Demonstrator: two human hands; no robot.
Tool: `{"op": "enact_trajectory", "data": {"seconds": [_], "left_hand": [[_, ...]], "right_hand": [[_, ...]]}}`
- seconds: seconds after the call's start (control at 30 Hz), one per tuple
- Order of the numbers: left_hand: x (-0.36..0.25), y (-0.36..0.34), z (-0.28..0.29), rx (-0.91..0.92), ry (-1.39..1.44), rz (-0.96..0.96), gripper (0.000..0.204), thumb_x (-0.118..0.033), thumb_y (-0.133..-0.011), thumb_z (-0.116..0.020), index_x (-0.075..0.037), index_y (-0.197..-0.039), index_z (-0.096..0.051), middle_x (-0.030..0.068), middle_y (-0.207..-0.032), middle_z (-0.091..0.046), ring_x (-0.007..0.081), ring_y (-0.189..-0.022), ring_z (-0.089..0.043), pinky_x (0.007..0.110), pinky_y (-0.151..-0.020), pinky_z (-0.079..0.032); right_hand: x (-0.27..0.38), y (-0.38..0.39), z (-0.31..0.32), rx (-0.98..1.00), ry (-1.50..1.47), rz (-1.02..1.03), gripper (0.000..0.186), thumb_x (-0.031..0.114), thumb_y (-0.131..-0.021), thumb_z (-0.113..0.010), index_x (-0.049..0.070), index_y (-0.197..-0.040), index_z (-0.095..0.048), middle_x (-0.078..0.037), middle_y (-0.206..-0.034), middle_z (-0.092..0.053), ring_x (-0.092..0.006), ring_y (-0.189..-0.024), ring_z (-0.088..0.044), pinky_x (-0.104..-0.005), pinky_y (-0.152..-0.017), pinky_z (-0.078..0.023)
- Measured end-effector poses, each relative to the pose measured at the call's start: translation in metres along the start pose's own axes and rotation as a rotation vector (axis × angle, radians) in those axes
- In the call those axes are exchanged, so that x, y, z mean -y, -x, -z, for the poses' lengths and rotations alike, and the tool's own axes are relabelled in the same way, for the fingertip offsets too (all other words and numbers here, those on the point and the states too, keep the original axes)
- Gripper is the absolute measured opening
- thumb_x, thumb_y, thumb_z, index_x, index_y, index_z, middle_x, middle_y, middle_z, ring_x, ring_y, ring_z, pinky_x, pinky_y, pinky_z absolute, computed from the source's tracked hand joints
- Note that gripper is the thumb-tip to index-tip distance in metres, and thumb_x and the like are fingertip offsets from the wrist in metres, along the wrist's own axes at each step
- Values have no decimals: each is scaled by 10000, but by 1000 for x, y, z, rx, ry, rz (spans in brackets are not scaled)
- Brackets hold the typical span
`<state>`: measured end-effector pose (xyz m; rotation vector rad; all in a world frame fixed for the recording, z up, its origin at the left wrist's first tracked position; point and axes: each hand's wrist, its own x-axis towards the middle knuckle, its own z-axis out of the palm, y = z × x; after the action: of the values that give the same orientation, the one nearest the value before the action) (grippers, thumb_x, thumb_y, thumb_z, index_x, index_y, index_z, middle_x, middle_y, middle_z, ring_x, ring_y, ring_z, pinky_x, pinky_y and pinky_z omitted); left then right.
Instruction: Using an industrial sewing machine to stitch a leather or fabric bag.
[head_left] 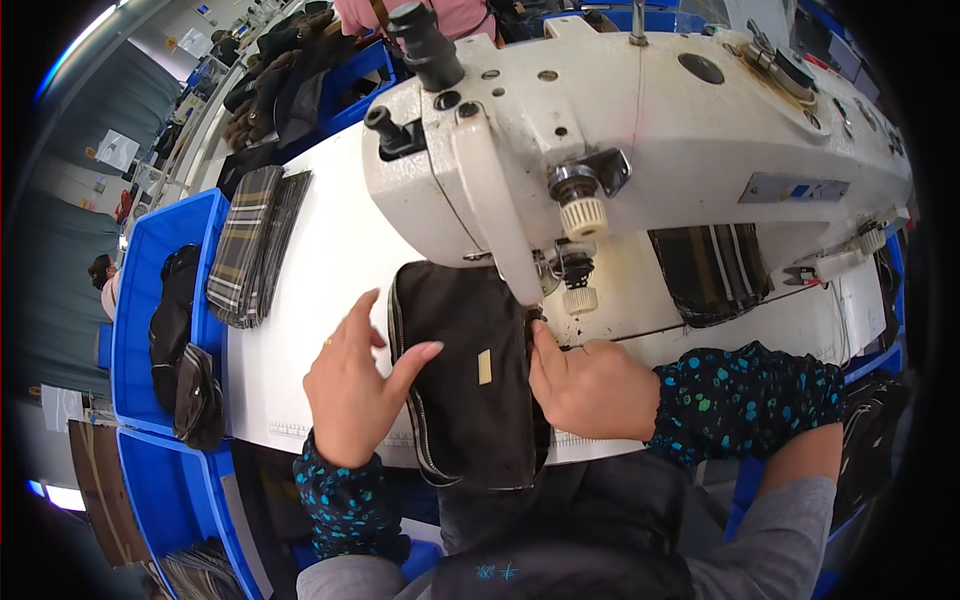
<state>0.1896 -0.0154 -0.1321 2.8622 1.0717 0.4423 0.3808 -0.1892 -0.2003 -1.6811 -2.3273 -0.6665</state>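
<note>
A black fabric pouch piece (455,330) with a zipper along its left and lower-left edge lies under the head of a white sewing machine (480,160). A small pale tag (484,366) shows on its dark face. My left hand (355,385) is open beside the zippered edge, thumb and fingers apart, the thumb tip over the cloth. At the pouch's right edge my right hand (590,390) is closed, its fingers curled on the fabric and the index fingertip close to the presser foot. The needle itself is hidden behind the machine head.
Stacked plaid fabric pieces (250,245) lie on the white table (310,250) at the left, beside a blue bin (135,300) holding dark pouches. Another plaid stack (712,272) sits under the machine arm. A person in pink (450,18) is beyond the machine.
</note>
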Motion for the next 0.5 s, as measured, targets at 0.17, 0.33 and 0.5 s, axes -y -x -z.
{"op": "enact_trajectory", "data": {"seconds": [0.17,0.33,0.5], "left_hand": [[17,51,-1,324,267,171,752,-297,-878,-797,-17,-1469,-425,63,-619,-554,197,-573,-584,307,-581,-472],[32,71,-6,178,1010,416,540,20,-929,-634,-23,-1435,-450,-23,-678,-496,61,-609,-442,234,-586,-358],[8,75,-4,-231,177,80,435,-91,-807,-811,-49,-1203,-637,103,-1004,-649,332,-958,-628,397,-800,-507]], "right_hand": [[7,-2,2,-1,-14,-9,245,159,-751,-628,-57,-842,-698,-375,-1072,-687,-142,-465,-564,-273,-428,-423],[47,21,27,110,-536,63,127,169,-817,-618,42,-810,-623,-229,-1211,-659,-160,-565,-618,-284,-484,-459],[65,41,29,-23,-551,-17,169,160,-819,-629,56,-949,-661,-125,-1155,-679,-128,-616,-595,-275,-519,-447]]}}
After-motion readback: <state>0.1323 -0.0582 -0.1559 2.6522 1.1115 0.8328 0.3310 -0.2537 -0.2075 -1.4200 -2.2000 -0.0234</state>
